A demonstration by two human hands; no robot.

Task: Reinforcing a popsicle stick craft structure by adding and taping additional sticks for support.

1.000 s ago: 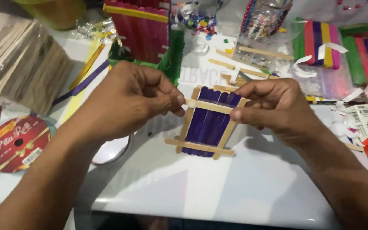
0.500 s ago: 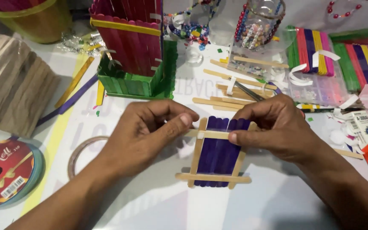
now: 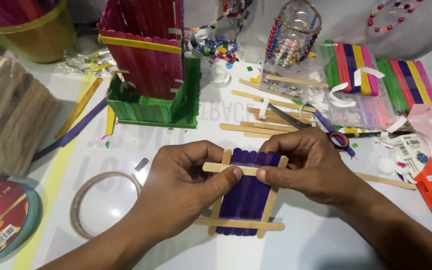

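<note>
now both hands, left hand [image 3: 186, 192] and right hand [image 3: 308, 167], pinch purple stick panel [image 3: 248, 197].

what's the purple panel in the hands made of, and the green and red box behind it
Purple panel: looks like flat wooden craft sticks dyed purple, matte, framed by plain pale sticks, pinched by left hand and right hand. Green and red box: seemingly the same dyed sticks, side by side.

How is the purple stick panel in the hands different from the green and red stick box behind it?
The purple stick panel lies flat on the table; the green and red stick box stands upright. The panel is one layer of purple sticks crossed by bare wooden ones; the box has several walls, red above a green base, with a yellow band. Both hands, left hand and right hand, pinch the panel; nothing touches the box. Both are made of craft sticks.
</note>
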